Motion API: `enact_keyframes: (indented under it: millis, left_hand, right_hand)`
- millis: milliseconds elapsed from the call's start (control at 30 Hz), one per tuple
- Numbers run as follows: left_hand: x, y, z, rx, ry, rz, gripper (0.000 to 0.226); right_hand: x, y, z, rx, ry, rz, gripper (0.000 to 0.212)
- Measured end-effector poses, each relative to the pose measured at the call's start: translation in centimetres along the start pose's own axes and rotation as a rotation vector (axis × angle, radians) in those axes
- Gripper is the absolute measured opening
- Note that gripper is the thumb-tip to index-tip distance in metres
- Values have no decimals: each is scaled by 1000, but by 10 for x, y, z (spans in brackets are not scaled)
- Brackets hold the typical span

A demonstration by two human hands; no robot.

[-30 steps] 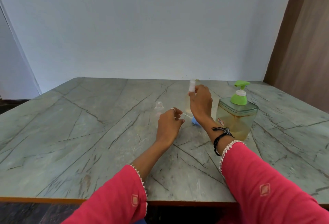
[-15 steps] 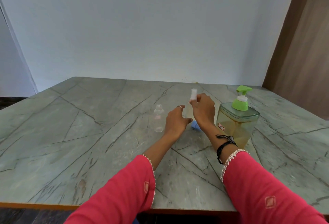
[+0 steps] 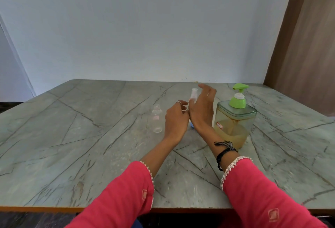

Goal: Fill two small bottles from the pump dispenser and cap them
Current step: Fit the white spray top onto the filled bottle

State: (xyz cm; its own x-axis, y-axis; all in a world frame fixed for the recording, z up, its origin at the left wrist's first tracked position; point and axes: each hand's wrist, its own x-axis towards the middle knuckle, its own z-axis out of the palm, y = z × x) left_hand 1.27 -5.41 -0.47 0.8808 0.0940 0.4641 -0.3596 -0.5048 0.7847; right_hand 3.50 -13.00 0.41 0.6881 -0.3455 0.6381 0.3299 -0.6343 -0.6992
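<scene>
An empty clear small bottle (image 3: 157, 119) stands uncapped on the marble table (image 3: 90, 137), just left of my left hand (image 3: 176, 120). A second small bottle with a white cap (image 3: 194, 95) stands between my hands, its body mostly hidden. My left hand's fingers curl around that bottle's lower part. My right hand (image 3: 203, 109) is beside the cap with fingers spread, holding nothing. The pump dispenser (image 3: 235, 119), a clear square jar of yellowish liquid with a green pump head, stands right of my right hand.
A small blue object (image 3: 191, 127) lies on the table under my hands, mostly hidden. The wall runs along the table's far edge, and a brown wooden panel (image 3: 308, 46) stands at the right.
My right hand has let go of the white cap and spread its fingers. My left hand moved right, up against the capped bottle.
</scene>
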Motion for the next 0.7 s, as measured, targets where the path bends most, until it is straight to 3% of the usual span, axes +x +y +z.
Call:
enact_keyframes:
  millis: [100,267,367,433,533,700]
  left_hand:
    - [-5,9,-11,-69,74,30,20]
    - [-16,13,-34,-34,153,113,15]
    - [-20,5,-50,125,305,132,18]
    - [-20,-2,-58,101,351,71,28]
    - [-17,-19,-65,25,326,-26,47]
    - [-14,-43,-68,-11,163,-219,60]
  right_hand:
    - [-8,-10,-7,-67,-3,-117,27]
    - [-20,-21,-10,48,-68,-196,12]
    - [-26,-26,-7,107,-158,-165,11]
    - [-29,-28,-1,154,-242,-80,14]
    - [-32,-29,9,209,-360,39,25]
    - [-34,-25,23,87,-495,55,32]
